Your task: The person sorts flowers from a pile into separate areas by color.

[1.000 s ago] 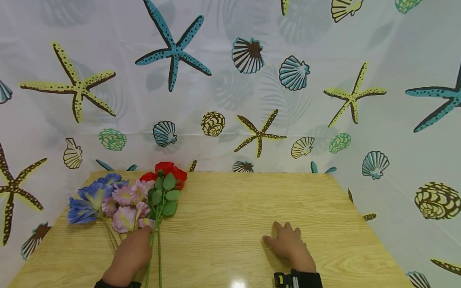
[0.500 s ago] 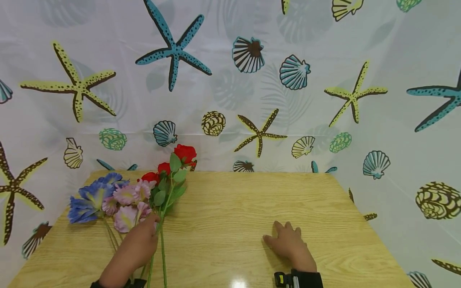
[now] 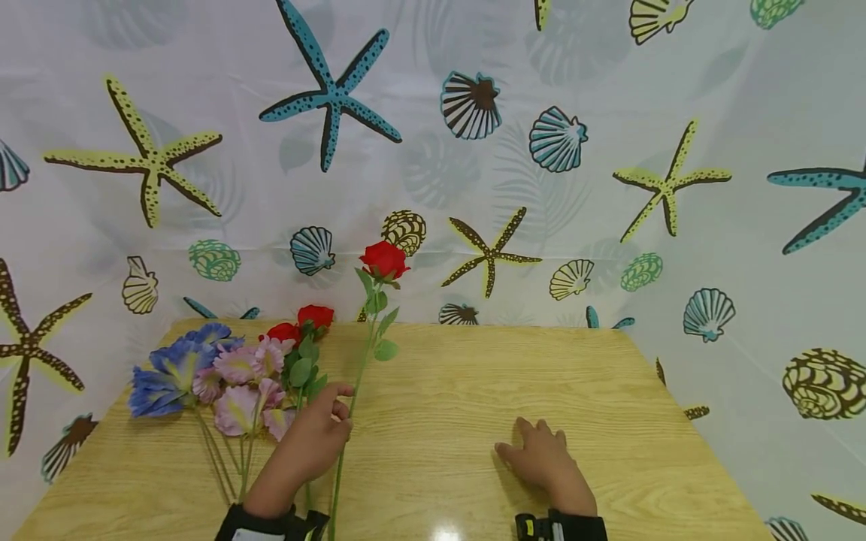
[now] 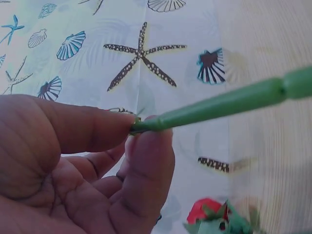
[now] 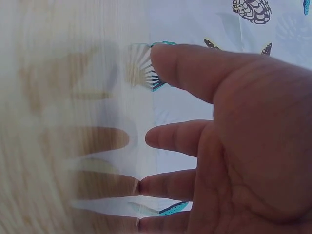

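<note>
I work at a desk (image 3: 487,376) of pale yellow wood, its grain running across in fine streaks and its finish glossy enough to throw back a bright spot of light near the front. White cloth (image 3: 433,195) rises behind it and along both sides, printed with spotted starfish in blue, yellow and brown, ribbed fan shells, round coiled ones and faint grey leaves.

My left grip (image 3: 313,434) is closed down to a pinch: thumb and forefinger hold the thin green stem of a red rose (image 3: 384,260). The stem is smooth and jointed, plastic by its look, and carries a few oval leaves. The rose tilts up from the front, its bloom showing against the cloth above the desk's far edge.

My right grip (image 3: 539,458) is spread and holds nothing; its fingertips touch the desk, mirrored in the shine, well apart from the flowers.

On the left side of the desk lie the other blooms, close together: ruffled blue flowers (image 3: 179,361) outermost, pink flowers (image 3: 237,409) with yellowish streaks next, then two more red roses (image 3: 316,315) with green leaves. Black cuffs (image 3: 576,525) wrap both my wrists.
</note>
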The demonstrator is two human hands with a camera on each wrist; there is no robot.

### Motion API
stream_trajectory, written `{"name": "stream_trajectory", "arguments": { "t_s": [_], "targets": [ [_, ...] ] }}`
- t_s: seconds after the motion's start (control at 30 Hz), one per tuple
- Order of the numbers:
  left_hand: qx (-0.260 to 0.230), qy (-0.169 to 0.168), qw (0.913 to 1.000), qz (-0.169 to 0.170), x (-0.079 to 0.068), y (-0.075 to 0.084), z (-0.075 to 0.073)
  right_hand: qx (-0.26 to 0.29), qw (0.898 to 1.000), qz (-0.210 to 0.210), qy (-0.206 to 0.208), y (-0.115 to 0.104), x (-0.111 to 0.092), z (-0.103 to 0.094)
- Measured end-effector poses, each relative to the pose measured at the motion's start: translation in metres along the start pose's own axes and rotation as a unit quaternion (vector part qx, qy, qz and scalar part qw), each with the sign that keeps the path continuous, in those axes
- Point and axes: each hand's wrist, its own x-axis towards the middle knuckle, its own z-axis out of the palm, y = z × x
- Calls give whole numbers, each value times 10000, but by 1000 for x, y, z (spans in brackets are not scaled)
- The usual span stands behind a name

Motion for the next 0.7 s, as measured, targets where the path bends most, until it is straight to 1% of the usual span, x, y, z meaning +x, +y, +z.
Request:
{"name": "stream_trajectory", "arguments": {
  "t_s": [0.1, 0.17, 0.27, 0.33, 0.4, 0.47, 0.57, 0.67, 0.7],
  "targets": [
    [-254, -3, 9996, 145, 5, 3, 11, 72, 9998, -109, 117, 1, 1, 0],
    [-452, -68, 9984, 330, 7, 4, 18, 254, 9991, -191, 270, 2, 2, 0],
    [-845, -366, 9939, 605, 8, 5, 27, 697, 9951, -387, 591, 0, 6, 1],
    [-1105, -605, 9893, 738, 9, 5, 32, 1082, 9890, -527, 863, -4, 7, 0],
    [-1403, -841, 9834, 781, 8, 5, 36, 1476, 9802, -716, 1111, -12, 7, -1],
    [-1695, -1017, 9773, 760, 8, 6, 39, 1900, 9685, -916, 1325, -21, 5, -2],
    [-2045, -1206, 9689, 693, 8, 8, 45, 2540, 9478, -1178, 1525, -36, 1, -4],
    [-2172, -1274, 9655, 664, 7, 11, 50, 3145, 9257, -1363, 1597, -51, -2, -6],
    [-2201, -1265, 9650, 660, 7, 11, 52, 3407, 9164, -1398, 1565, -56, -3, -6]
  ]
}}
